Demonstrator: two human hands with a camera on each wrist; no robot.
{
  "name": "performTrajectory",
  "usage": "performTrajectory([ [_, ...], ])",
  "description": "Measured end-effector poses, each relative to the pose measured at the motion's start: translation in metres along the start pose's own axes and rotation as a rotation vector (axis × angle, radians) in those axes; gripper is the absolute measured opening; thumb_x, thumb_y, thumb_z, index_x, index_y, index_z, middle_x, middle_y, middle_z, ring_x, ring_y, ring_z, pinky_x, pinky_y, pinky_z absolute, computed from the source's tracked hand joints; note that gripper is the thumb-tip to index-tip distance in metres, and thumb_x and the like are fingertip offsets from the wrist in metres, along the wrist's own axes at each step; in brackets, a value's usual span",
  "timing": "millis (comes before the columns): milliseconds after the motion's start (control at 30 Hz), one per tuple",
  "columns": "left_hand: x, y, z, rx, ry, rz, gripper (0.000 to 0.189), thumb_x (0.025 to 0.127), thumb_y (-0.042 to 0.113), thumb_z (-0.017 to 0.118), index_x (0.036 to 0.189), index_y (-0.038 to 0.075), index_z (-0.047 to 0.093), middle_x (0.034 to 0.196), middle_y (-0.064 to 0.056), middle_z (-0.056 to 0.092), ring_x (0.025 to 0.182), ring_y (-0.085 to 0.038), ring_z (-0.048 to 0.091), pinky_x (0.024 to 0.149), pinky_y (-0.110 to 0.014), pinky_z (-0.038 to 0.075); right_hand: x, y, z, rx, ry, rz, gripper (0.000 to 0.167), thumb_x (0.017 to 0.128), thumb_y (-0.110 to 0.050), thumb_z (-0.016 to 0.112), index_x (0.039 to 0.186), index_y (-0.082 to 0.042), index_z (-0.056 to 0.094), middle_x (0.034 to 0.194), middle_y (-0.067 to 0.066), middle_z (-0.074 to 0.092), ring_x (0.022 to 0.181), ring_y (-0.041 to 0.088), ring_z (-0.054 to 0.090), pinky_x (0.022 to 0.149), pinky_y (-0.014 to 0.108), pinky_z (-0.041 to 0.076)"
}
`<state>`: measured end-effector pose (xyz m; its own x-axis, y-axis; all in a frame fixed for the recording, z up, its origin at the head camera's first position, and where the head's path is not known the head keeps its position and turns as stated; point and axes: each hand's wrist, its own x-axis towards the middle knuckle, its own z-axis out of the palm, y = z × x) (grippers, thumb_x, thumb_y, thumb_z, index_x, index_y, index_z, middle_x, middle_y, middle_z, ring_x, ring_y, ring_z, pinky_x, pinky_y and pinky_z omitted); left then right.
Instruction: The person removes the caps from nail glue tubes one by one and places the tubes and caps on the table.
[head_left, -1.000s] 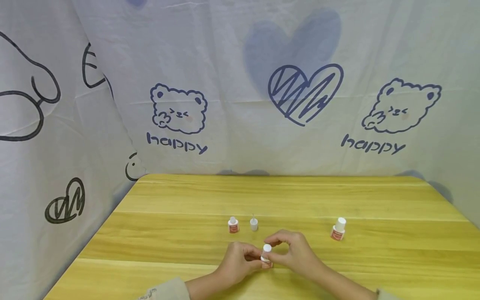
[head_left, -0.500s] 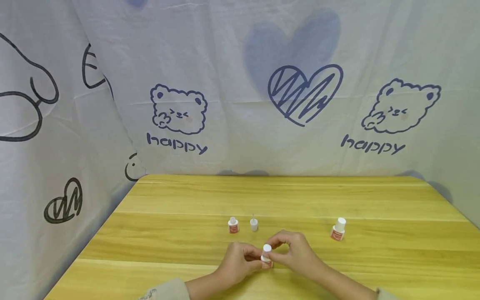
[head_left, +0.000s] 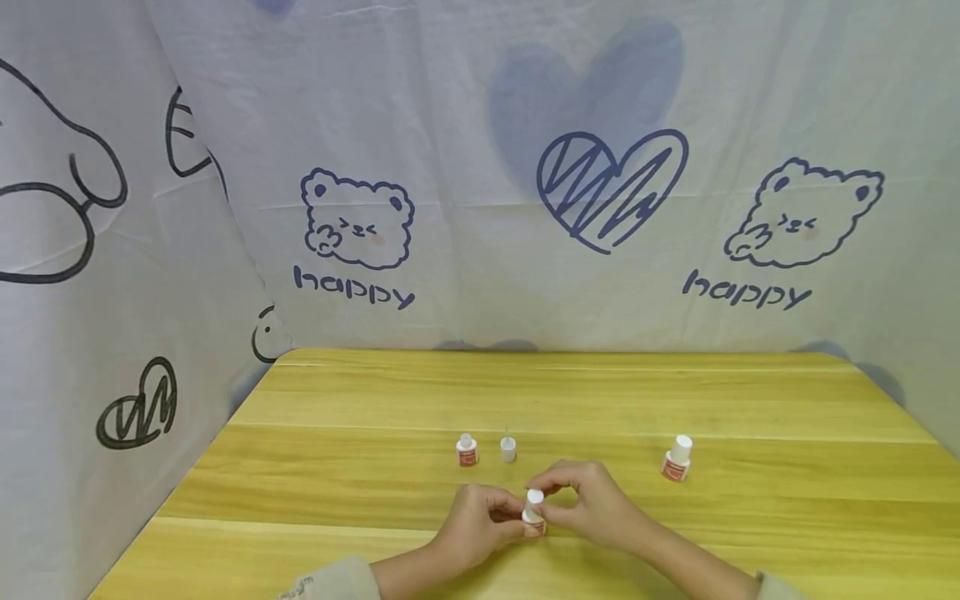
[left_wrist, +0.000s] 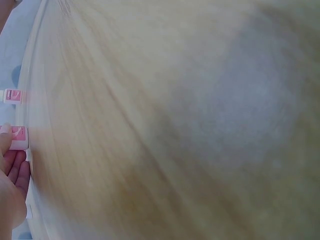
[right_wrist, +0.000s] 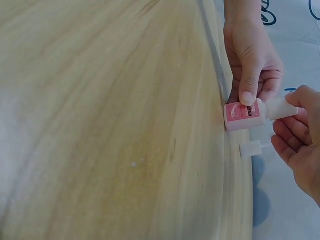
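Note:
Near the table's front edge, a small white bottle (head_left: 534, 518) with a pink label stands upright between both hands. My left hand (head_left: 480, 525) holds its body; in the right wrist view the thumb (right_wrist: 248, 92) presses on the label. With thumb and fingers, my right hand (head_left: 596, 510) pinches the white cap (right_wrist: 282, 108), which sits on the bottle. Farther back stands a similar bottle (head_left: 467, 452) without its cap, its nozzle showing. Beside it a loose white cap (head_left: 508, 450) rests with a thin pin or brush pointing up.
A third, capped bottle (head_left: 676, 460) stands to the right on the wood-grain table (head_left: 360, 467). Behind and left of the table hang white cloths (head_left: 480, 250) printed with bears and hearts.
Both hands stay at the same bottle, with only slight shifts of the right hand's fingers at the cap. The other bottles and the loose cap have not moved.

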<state>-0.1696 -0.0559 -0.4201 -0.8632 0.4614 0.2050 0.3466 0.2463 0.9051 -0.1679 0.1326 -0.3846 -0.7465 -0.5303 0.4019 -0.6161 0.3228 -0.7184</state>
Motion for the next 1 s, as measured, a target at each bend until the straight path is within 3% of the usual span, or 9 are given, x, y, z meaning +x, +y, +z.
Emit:
performTrajectory([
  [167,0.0003,-0.0015,0.0006,0.002,0.004,0.009,0.016,0.074,0.01,0.076,0.083,-0.003,0.072,0.079,-0.014,0.072,0.068,0.001,0.065,0.061,-0.013,0.053,-0.0005,0.0007,0.0008,-0.015,0.002,0.007,0.016,0.083,-0.009,0.069,0.095,0.001,0.069,0.09,0.011,0.071,0.084,0.004,0.062,0.079,0.025,0.054],
  [333,0.0005,-0.0024,0.0007,-0.018,-0.005,0.032,0.017,0.074,0.011,0.076,0.085,-0.002,0.073,0.08,-0.015,0.072,0.07,-0.005,0.068,0.062,-0.014,0.054,-0.0016,-0.0017,0.0045,-0.063,0.062,0.03,0.019,0.08,-0.019,0.073,0.091,-0.004,0.07,0.087,0.006,0.071,0.082,0.004,0.062,0.078,0.024,0.052],
  [567,0.0005,-0.0019,0.0005,-0.041,-0.006,0.042,0.018,0.074,0.011,0.075,0.087,-0.001,0.073,0.082,-0.014,0.072,0.071,-0.012,0.07,0.062,-0.014,0.054,-0.0005,-0.0051,0.0076,-0.093,0.11,0.048,0.013,0.077,-0.016,0.075,0.083,-0.006,0.07,0.082,0.001,0.071,0.077,0.004,0.062,0.076,0.022,0.052],
  [800,0.0003,-0.0016,0.0006,-0.043,-0.008,0.037,0.018,0.074,0.012,0.075,0.086,-0.001,0.073,0.082,-0.015,0.072,0.071,-0.013,0.07,0.062,-0.014,0.054,0.0,-0.0057,0.0051,-0.058,0.081,0.082,0.014,0.078,-0.02,0.075,0.082,-0.008,0.07,0.082,0.002,0.071,0.077,0.004,0.061,0.074,0.022,0.052],
  [1000,0.0,-0.0023,0.0011,-0.012,0.0,0.026,0.017,0.074,0.012,0.076,0.085,0.0,0.073,0.081,-0.014,0.072,0.07,-0.006,0.068,0.062,-0.013,0.053,0.0006,-0.0045,0.0027,-0.04,0.04,0.085,0.016,0.079,-0.018,0.073,0.085,-0.003,0.071,0.084,0.005,0.071,0.077,0.004,0.062,0.072,0.029,0.055],
])
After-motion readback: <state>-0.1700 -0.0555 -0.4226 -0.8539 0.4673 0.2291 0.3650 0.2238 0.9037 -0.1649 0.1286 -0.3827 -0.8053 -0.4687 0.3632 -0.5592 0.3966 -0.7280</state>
